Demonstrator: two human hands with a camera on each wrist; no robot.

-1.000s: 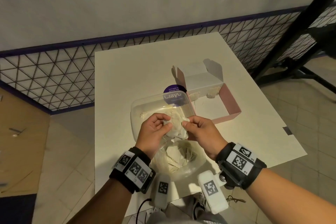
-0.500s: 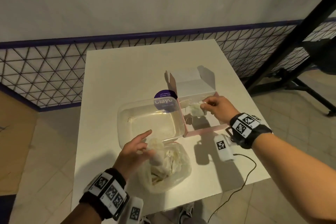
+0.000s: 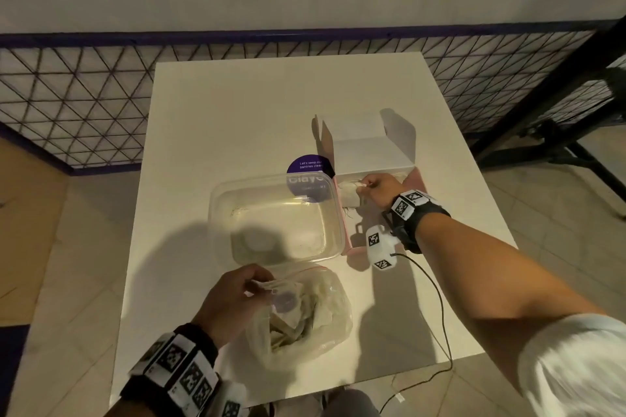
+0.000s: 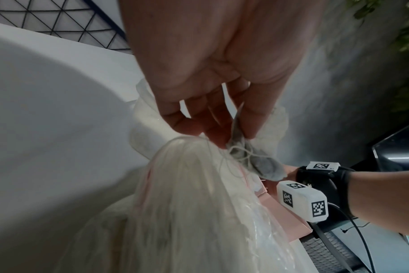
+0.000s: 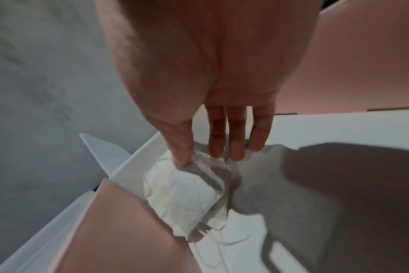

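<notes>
Site: white table (image 3: 237,118) on tiled floor, backed by black wire-mesh fence (image 3: 84,95) below a plain wall. Lighting dim and warm.

Landmark: clear plastic container (image 3: 216,206), open, at mid-table. Directly right of the container and against it: pink box (image 3: 355,249), lid flap raised. Behind the container: round purple label (image 3: 306,166). In front of the container, toward the near table edge: plastic bag (image 3: 328,325), mouth open, full of pale tea bags.

Right hand (image 3: 376,188): inside the pink box, just right of the container's far right corner. Thumb and nearly straight fingers closing on the crumpled top of a tea bag (image 5: 182,194). Body of that tea bag against the box wall nearest the container, string trailing on the box floor.

Left hand (image 3: 233,294): just in front of the container, over the plastic bag's mouth. Fingertips curled, pinching the other tea bag (image 4: 252,158), string looped, hanging at the mouth.
</notes>
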